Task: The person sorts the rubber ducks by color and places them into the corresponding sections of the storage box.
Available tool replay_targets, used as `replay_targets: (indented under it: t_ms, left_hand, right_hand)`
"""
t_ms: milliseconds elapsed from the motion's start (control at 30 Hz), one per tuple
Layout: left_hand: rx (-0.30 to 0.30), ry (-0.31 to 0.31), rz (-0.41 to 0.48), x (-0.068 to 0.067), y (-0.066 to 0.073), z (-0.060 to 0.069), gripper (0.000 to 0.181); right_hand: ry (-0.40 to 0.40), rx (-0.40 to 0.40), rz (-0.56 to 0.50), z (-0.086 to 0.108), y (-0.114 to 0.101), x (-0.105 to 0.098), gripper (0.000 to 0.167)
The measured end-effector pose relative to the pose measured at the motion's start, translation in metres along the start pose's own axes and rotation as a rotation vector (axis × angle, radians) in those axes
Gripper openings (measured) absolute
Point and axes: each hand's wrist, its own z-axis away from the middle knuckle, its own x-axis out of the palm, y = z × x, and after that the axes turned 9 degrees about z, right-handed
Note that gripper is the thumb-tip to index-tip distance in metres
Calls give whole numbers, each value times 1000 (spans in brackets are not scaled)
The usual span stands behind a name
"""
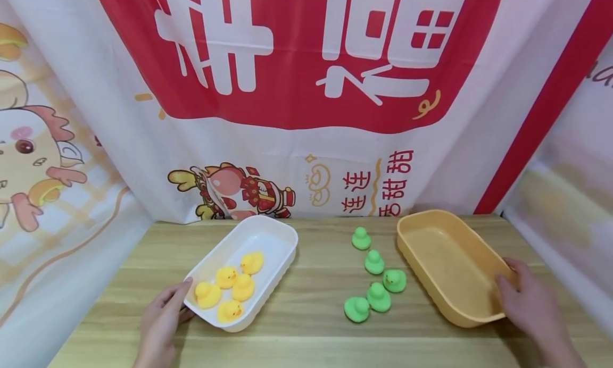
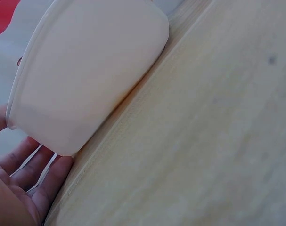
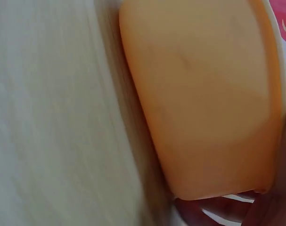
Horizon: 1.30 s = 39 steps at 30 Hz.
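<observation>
Evidently we have both hands at work on the containers, one to each. On the left side of the worktop (image 1: 297, 349) sits a white tray (image 1: 270, 237), and our left hand (image 1: 163, 317) holds it at its near left corner, thumb up at the rim and fingers low against the outer wall, as the left wrist view shows. Inside that tray lie five yellow ducks (image 1: 243, 288), bunched mostly in the near half; one of them rests just beside the corner where our thumb is, while another lies farther off, about the middle of the tray. On the right side we see an orange tray (image 1: 442, 251), slanted the opposite way, its near end toward our right hand (image 1: 531, 301). That hand grips the tray's right side near the close end, thumb over the rim and fingers outside. Between the two trays, well apart from both hands, five green ducks (image 1: 378, 299) stand on the worktop in an uneven line, nearer the orange tray than the white one. The rightmost green duck is just beside the orange wall; the three closest to us crowd together, and we cannot tell whether they touch. Behind everything hangs a red and white cloth (image 1: 297, 99).
</observation>
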Motion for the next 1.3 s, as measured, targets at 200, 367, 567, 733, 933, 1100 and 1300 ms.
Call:
replay_targets:
  t_ms: [200,367,567,733,933,1100,1300]
  left_hand:
    - [32,-1,23,0,-1,0,69]
    - [37,5,34,-1,-2,-1,63]
    - [41,5,11,1,0,-2,79]
    - [47,-3,22,-1,-1,-1,74]
    - [41,-5,12,-2,-3,1,73]
    - [28,-8,-16,-2,-2,2,83]
    - [25,-18,-24,-1,0,2,84]
  right_hand:
    - [-67,-13,55,3,3,-4,48]
    - [-31,3,53,2,3,0,48]
    - [-12,34,38,-1,2,3,49]
    - [-34,27,-35,-2,3,1,49]
    - [-92,100,-93,1,5,-1,53]
    - [-58,112,-97,4,1,3,53]
    - [-5,109,-92,2,-4,3,52]
